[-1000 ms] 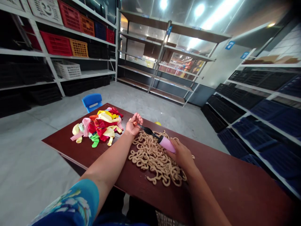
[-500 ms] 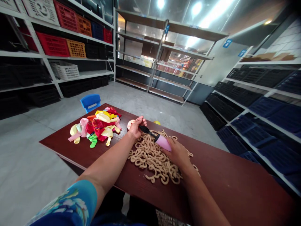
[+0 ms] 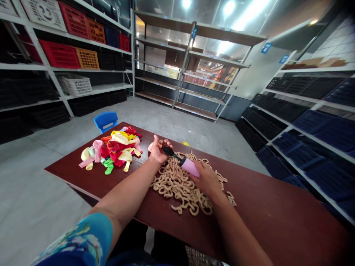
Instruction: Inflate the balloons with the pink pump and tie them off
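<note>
**Hand pump & balloon: 1 ea., both hands engaged**

Item 1: hand pump [image 3: 190, 167], pink body, black nozzle end [image 3: 169, 151]. Pos.: over the strand heap, nozzle twd. L. R. hand [image 3: 208, 177] wrapped round the body.

Item 2: pale balloon [image 3: 150, 147], limp by its look, mostly hidden behind L. hand [image 3: 158, 153]. L. palm up, fingers half curled at nozzle tip; can't tell if they pinch.

Step (judged): seating balloon neck on nozzle. Next move prob. calls for a snug neck, L. steadying tip, R. holding body in line.

Surroundings: dk. red-brown table [image 3: 260, 214]; heap of tan curled strands [image 3: 177, 184], directly below pump, so apt to get in the way; pile of asst. uninflated balloons [image 3: 115, 147], to L. of the L. forearm [image 3: 133, 188]; blue chair [image 3: 105, 121] beyond table; yellow round obj. [image 3: 185, 143] past far edge, mostly hidden; far shelving [image 3: 180, 70], side racks w/ crates [image 3: 59, 54].
</note>
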The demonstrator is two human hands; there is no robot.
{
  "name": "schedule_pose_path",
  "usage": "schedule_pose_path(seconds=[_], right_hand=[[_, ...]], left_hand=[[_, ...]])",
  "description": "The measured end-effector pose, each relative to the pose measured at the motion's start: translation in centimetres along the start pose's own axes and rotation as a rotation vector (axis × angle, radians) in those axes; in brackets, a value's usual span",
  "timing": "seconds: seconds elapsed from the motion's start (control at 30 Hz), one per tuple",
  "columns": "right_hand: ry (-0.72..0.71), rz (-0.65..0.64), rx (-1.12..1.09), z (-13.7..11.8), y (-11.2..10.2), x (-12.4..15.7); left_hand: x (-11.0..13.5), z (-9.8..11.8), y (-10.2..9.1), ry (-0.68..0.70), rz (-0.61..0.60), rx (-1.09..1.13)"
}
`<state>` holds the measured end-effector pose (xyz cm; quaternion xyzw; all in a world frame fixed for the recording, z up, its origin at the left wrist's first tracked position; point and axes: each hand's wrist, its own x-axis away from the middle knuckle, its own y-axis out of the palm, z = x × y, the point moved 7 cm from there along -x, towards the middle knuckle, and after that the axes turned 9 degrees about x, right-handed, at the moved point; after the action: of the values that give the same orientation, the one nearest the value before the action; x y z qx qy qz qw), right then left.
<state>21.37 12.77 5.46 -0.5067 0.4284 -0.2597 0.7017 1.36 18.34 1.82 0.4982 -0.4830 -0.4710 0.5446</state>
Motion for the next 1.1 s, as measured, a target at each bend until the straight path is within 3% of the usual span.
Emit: schedule_pose_path(seconds=[0.43, 0.6, 0.9, 1.1], right_hand=[[-0.035, 0.031, 0.045, -1.1, -0.5, -0.2], [-0.010, 0.066, 0.080, -1.4, -1.0, -0.2], [0.145, -0.004, 0.143, 0.9, -1.5, -0.3], [0.196, -0.097, 0.087, 3.3, -1.2, 0.0]], left_hand=[[0.8, -2.6, 0.6, -0.083, 0.028, -0.072], [1.3, -2.8, 1.3, -0.020, 0.097, -0.102], [1.3, 1.8, 4.2, 0.250, -0.006, -0.232], [1.4, 5.7, 4.6, 0.417, 0.064, -0.283]])
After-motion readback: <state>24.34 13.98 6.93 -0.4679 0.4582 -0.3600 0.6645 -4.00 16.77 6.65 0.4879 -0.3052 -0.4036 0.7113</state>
